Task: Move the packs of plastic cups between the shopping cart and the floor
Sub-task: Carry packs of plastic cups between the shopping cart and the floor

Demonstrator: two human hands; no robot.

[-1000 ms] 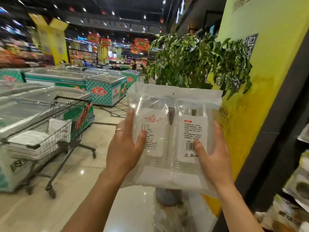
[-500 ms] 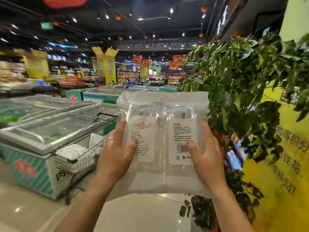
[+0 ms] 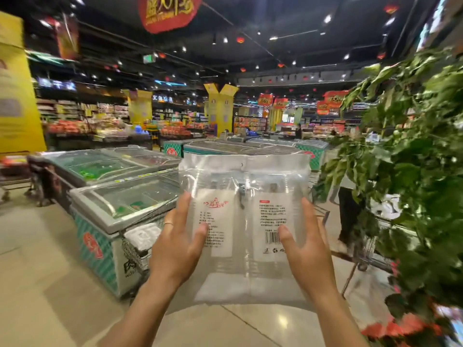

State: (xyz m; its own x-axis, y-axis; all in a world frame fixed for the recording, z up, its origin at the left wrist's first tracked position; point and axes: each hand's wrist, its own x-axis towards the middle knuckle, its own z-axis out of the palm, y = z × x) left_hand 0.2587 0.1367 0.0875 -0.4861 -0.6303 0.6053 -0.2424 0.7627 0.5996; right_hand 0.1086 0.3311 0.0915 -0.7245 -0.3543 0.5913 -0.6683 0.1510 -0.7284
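both hands, left hand (image 3: 176, 249) and right hand (image 3: 309, 254), flank the pack (image 3: 244, 221)

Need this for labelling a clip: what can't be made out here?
Head view only:
Shopping cart: mostly hidden by left hand and pack of cups.
Pack label text: too small, blurred.
Right hand: fingers behind the pack, hidden; same for left.
Cup count: unclear through the wrapper.

A large supermarket: rows of glass-lidded chest freezers (image 3: 117, 196) with green-checked sides stand on a glossy beige tiled floor (image 3: 37, 271), long shelves (image 3: 82, 121) crammed with packaged goods run behind them, red hanging banners (image 3: 170, 11) drop from the dark ceiling (image 3: 300, 21) (lettering blurred), and a wire shopping cart (image 3: 135, 254) stands beside a freezer
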